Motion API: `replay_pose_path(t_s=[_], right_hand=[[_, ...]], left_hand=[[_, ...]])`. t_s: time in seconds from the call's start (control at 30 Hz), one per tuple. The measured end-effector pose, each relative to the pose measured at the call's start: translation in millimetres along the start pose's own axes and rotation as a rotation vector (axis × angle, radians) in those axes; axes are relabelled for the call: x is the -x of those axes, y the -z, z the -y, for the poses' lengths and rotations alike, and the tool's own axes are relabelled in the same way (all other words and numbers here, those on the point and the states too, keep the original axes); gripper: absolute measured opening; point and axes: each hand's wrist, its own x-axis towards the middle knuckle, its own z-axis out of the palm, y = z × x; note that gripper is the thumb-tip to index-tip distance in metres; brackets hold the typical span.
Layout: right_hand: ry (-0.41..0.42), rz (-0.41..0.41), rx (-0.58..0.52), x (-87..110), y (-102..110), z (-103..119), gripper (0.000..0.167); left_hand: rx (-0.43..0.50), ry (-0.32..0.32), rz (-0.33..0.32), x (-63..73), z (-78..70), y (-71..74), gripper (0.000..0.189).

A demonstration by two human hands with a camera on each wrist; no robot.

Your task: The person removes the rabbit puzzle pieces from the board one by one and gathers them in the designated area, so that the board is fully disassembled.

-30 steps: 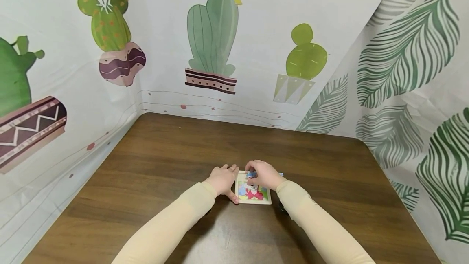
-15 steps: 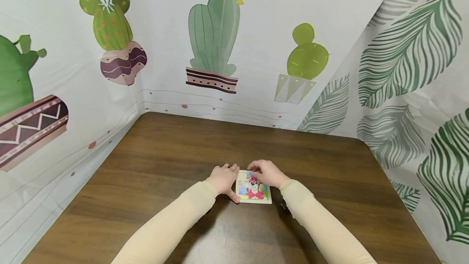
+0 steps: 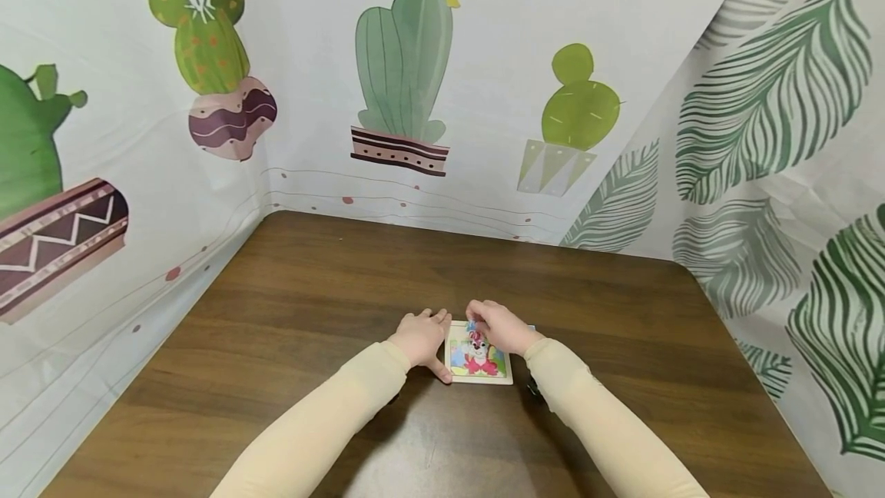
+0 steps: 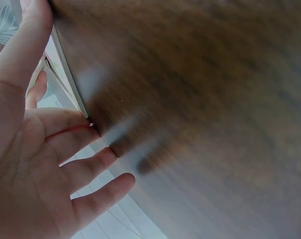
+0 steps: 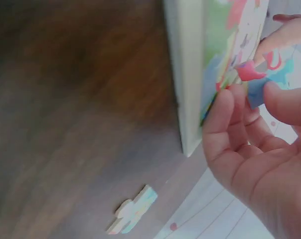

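Sleeves (image 3: 332, 421) cream, reached in from near edge of brown table (image 3: 290, 313). Puzzle board (image 3: 477, 363) lay flat near table's front middle, between both hands. Left hand (image 3: 420, 338) rested at board's left edge — fingers straight and spread, thumb along frame, holding nothing. Right hand (image 3: 499, 327) hovered over board's far edge, fingertips (image 5: 270, 94) pinching blue-pink puzzle piece (image 5: 255, 79). Loose piece (image 5: 133, 210) lay on table just right of board. Cactus-print backdrop (image 3: 401, 68) stood beyond.
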Motion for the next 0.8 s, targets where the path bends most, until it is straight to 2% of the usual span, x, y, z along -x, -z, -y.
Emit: replay_pose_path(t_s=[0.13, 0.3, 0.57, 0.8], right_hand=[[-0.041, 0.001, -0.046, -0.8, 1.3, -2.2, 0.012], [-0.124, -0.058, -0.161, 0.7, -2.5, -9.9, 0.009], [-0.135, -0.147, -0.265, 3.8, 2.4, -21.4, 0.017], [-0.211, -0.171, -0.250, 9.5, 11.1, -28.1, 0.012]], left_hand=[[0.002, 0.001, 0.004, 0.0, -0.6, 0.0, 0.116], [-0.001, -0.003, 0.007, 0.6, -0.1, -0.2, 0.117], [0.003, -0.008, -0.005, -0.9, 1.5, -1.2, 0.118], [0.007, -0.003, 0.005, -0.9, 2.2, -3.0, 0.117]])
